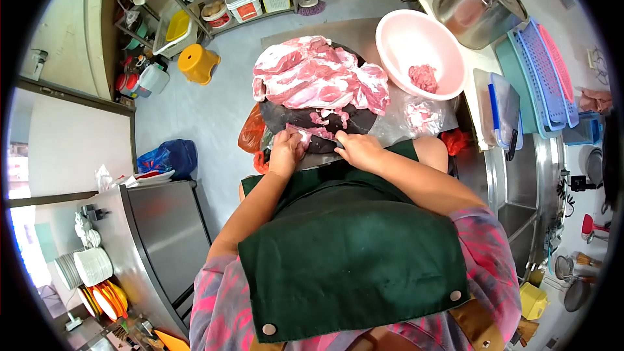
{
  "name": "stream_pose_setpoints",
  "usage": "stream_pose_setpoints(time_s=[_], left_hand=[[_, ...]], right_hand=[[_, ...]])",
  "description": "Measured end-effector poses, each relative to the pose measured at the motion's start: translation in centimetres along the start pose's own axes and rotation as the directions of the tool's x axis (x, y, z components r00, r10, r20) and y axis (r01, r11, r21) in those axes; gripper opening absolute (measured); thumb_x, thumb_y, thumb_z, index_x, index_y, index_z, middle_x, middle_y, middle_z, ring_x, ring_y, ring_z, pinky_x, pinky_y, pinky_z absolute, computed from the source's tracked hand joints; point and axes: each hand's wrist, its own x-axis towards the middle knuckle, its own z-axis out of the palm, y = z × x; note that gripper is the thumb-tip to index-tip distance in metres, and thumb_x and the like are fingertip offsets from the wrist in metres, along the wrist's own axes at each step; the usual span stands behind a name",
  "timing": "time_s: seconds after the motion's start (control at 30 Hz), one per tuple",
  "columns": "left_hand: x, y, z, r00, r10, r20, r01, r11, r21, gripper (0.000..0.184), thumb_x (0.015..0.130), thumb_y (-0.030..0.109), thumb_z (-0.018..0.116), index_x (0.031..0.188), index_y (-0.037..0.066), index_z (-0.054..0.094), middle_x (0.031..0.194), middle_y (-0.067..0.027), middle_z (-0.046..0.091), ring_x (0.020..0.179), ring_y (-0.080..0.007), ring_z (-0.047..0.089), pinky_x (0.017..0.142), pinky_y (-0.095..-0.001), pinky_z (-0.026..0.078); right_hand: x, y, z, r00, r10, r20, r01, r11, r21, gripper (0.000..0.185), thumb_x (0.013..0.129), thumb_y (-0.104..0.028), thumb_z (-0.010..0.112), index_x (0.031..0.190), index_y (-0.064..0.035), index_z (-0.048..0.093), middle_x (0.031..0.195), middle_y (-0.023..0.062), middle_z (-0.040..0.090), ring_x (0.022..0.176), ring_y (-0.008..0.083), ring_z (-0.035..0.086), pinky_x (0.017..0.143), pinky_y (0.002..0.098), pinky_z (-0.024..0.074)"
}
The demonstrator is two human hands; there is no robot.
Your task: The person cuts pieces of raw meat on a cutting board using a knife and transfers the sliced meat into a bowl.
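Observation:
A large slab of raw meat lies across the far part of a dark round cutting board. On the board's near edge, my left hand is closed on a small piece of meat. My right hand grips a knife, its blade pointing left against that piece. Small meat scraps sit between the blade and the slab. My left fingertips are partly hidden.
To the right, a pink basin holds cut meat. Pale trimmings rest on clear plastic beside the board. An orange plastic bag is at the left. A yellow stool stands on the floor; a steel pot is at the back right.

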Motion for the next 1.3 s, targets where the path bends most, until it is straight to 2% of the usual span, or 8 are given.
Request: stream_pose_setpoints(time_s=[0.23, 0.4, 0.5, 0.57, 0.63, 0.9, 1.1, 1.3], left_hand=[[1.0, 0.7, -0.3, 0.999, 0.049, 0.021, -0.05, 0.997, 0.056, 0.02, 0.066, 0.003, 0.068, 0.086, 0.004, 0.066, 0.093, -0.011, 0.061, 0.089, -0.0324, 0.056, 0.079, -0.0392, 0.047], [0.5, 1.0, -0.3, 1.0, -0.003, -0.013, 0.003, 1.0, 0.018, 0.017, 0.067, 0.006, 0.071, 0.083, 0.004, 0.068, 0.098, -0.0103, 0.06, 0.089, -0.0316, 0.056, 0.081, -0.0385, 0.047], [0.0, 1.2, -0.3, 0.993, -0.08, -0.087, 0.074, 0.995, -0.074, 0.015, 0.067, 0.008, 0.073, 0.081, 0.004, 0.068, 0.102, -0.0107, 0.058, 0.09, -0.0319, 0.056, 0.08, -0.0387, 0.047], [-0.1, 1.4, -0.8, 0.995, -0.019, -0.098, 0.019, 1.0, -0.001, 0.021, 0.067, 0.007, 0.073, 0.087, 0.004, 0.066, 0.103, -0.0108, 0.056, 0.091, -0.0318, 0.054, 0.079, -0.0386, 0.047], [0.1, 1.8, -1.3, 0.994, 0.033, -0.106, -0.027, 0.998, 0.058, 0.024, 0.068, 0.007, 0.072, 0.09, 0.004, 0.064, 0.102, -0.0106, 0.057, 0.091, -0.0318, 0.054, 0.08, -0.0383, 0.047], [0.1, 0.9, -0.7, 1.0, -0.019, 0.005, 0.019, 1.0, 0.024, 0.022, 0.07, 0.004, 0.068, 0.091, 0.004, 0.066, 0.097, -0.0132, 0.059, 0.089, -0.0337, 0.055, 0.078, -0.0398, 0.047], [0.5, 0.3, -0.9, 0.997, 0.005, 0.077, -0.009, 0.999, 0.047, 0.021, 0.069, 0.005, 0.066, 0.09, 0.007, 0.066, 0.101, -0.0104, 0.06, 0.094, -0.0331, 0.054, 0.081, -0.0398, 0.046], [-0.2, 0.2, 0.1, 0.986, 0.059, 0.153, -0.066, 0.997, 0.041, 0.023, 0.067, 0.001, 0.061, 0.089, 0.006, 0.064, 0.099, -0.0117, 0.058, 0.094, -0.0332, 0.054, 0.084, -0.0393, 0.047]], right_hand=[[7.7, -3.6, 1.6, 0.999, 0.027, -0.03, -0.025, 0.998, 0.053, 0.029, 0.088, -0.03, 0.055, 0.103, -0.0061, 0.048, 0.085, 0.0188, 0.065, 0.08, 0.0382, 0.063, 0.066, 0.0492, 0.0496], [1.9, 0.8, 2.1, 0.998, 0.052, -0.021, -0.051, 0.998, 0.025, 0.032, 0.088, -0.034, 0.055, 0.11, -0.0111, 0.047, 0.091, 0.0163, 0.065, 0.085, 0.035, 0.063, 0.069, 0.0479, 0.0491], [-1.4, 2.6, -0.4, 0.982, 0.188, 0.02, -0.189, 0.98, 0.057, 0.03, 0.089, -0.033, 0.056, 0.106, -0.0095, 0.047, 0.089, 0.0188, 0.064, 0.084, 0.0392, 0.062, 0.069, 0.0481, 0.0479], [-1.3, 2.8, -0.9, 0.973, 0.227, -0.039, -0.221, 0.967, 0.125, 0.031, 0.089, -0.033, 0.056, 0.106, -0.0091, 0.047, 0.089, 0.0192, 0.064, 0.084, 0.0391, 0.061, 0.069, 0.0485, 0.0475], [-1.1, 2.1, -0.9, 0.991, 0.111, -0.069, -0.105, 0.991, 0.081, 0.031, 0.089, -0.033, 0.056, 0.106, -0.0086, 0.046, 0.087, 0.0182, 0.064, 0.083, 0.0388, 0.061, 0.068, 0.0481, 0.0478], [0.3, -1.2, -0.4, 0.999, 0.023, 0.022, -0.022, 0.999, -0.036, 0.029, 0.088, -0.029, 0.056, 0.103, -0.0065, 0.045, 0.083, 0.0157, 0.065, 0.078, 0.0367, 0.063, 0.064, 0.048, 0.0495], [7.4, -3.0, 2.8, 0.995, -0.023, -0.097, 0.023, 1.0, -0.001, 0.029, 0.087, -0.03, 0.055, 0.103, -0.0067, 0.047, 0.081, 0.0178, 0.065, 0.076, 0.0376, 0.064, 0.064, 0.0489, 0.0499], [-0.4, 1.8, 0.2, 0.984, 0.154, -0.085, -0.142, 0.981, 0.131, 0.032, 0.086, -0.033, 0.059, 0.106, -0.0097, 0.049, 0.086, 0.0195, 0.064, 0.085, 0.0384, 0.062, 0.07, 0.0491, 0.0477]])
